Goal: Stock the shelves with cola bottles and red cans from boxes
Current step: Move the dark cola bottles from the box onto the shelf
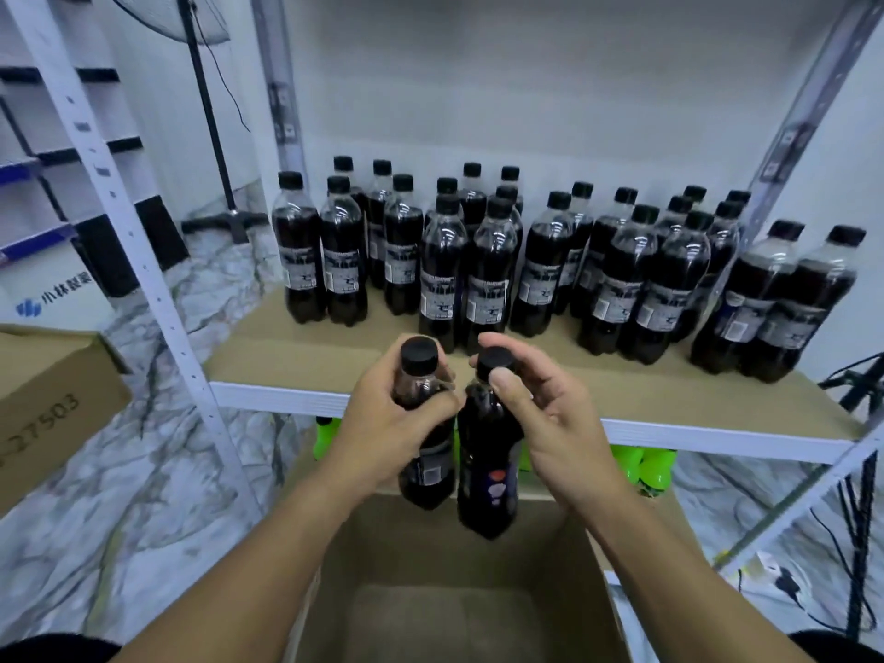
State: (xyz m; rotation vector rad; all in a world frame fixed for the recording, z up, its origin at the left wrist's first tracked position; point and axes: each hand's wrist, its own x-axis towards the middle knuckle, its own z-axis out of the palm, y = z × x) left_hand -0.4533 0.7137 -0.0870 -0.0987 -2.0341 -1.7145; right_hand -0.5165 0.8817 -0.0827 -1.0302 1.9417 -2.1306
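Each hand grips one upright bottle: left hand (382, 423) round its bottle (423, 433), right hand (540, 423) pinching the other bottle (488, 452) by the neck. The shelf (296, 356) lies just beyond the fingertips, both hands about equally near.

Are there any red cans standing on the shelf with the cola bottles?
No, the shelf holds only dark cola bottles with black caps.

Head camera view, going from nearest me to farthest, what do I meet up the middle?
Open brown cardboard box → two dark cola bottles, one in the left hand, one in the right hand → white front edge of the shelf → standing rows of black-capped cola bottles → white back wall.
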